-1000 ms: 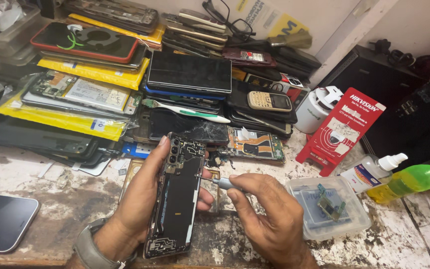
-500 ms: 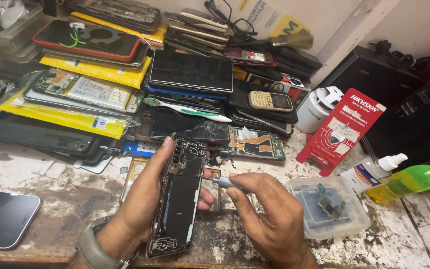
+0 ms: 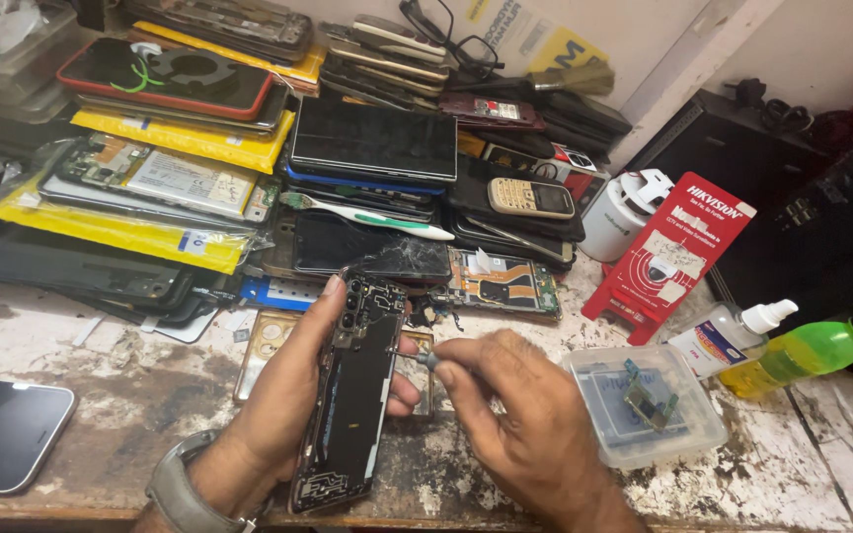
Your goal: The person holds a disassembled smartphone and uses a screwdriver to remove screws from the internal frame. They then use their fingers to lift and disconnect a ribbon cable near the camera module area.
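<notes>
I see the opened phone frame (image 3: 352, 390), a long black chassis with its back off and camera modules exposed at its top end, lying tilted near the middle of the tabletop (image 3: 71, 326), just below centre. My left hand (image 3: 283, 405) cradles it from the 9 o'clock side, its grip clamped on the frame with the forefinger along the left edge up to the camera end and the thumb curling in from underneath at the right edge. My right hand (image 3: 520, 424) sits at the frame's 3 o'clock, its grip pinched together on a small grey-tipped tool (image 3: 426, 360), whose tip points toward the frame's right edge; I cannot tell whether the tip touches it. A gold-coloured phone back (image 3: 264, 345) lies flat under and beside the left hand. At 3 o'clock from the right hand rests a clear plastic tray (image 3: 698, 434) holding a small green board. Beyond it, toward 2 o'clock, stand a white-capped dropper bottle (image 3: 733, 336), a bottle of green liquid (image 3: 807, 355) lying on its side, and a red packaging card (image 3: 683, 252). At 12 o'clock a green circuit board (image 3: 501, 281) lies flat, with a heap of stacked phones (image 3: 377, 148), yellow padded envelopes and a toothbrush (image 3: 367, 215) behind it. A dark-screened phone (image 3: 2, 434) rests at 9 o'clock, well apart.
</notes>
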The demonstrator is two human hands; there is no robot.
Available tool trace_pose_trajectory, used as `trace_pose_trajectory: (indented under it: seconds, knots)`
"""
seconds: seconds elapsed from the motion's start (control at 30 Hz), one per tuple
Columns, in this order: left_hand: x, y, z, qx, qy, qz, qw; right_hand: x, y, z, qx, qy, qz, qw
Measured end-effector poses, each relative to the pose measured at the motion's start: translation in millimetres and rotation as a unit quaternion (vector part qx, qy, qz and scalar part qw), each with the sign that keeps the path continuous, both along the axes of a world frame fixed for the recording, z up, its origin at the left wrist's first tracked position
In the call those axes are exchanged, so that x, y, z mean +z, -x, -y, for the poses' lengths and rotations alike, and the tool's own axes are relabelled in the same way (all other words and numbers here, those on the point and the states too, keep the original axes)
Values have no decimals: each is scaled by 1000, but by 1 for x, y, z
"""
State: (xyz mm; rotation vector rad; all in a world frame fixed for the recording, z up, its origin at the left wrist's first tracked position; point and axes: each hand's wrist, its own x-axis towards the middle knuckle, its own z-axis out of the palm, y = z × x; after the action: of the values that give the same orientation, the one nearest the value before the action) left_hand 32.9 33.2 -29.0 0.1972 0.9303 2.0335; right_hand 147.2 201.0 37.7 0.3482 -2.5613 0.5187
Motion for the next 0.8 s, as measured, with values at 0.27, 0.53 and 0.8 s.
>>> trace_pose_trajectory:
  seconds: [0.27,0.53,0.8]
  knots:
    - [3,0,2,8,-8,5,1000,16,2,8,-53,-1,56,997]
    - [-2,1,1,54,-13,13,998,21,3,12,22,-44,-24,998]
    - [-4,3,1,49,-32,-12,998,29,10,24,-186,119,202,954]
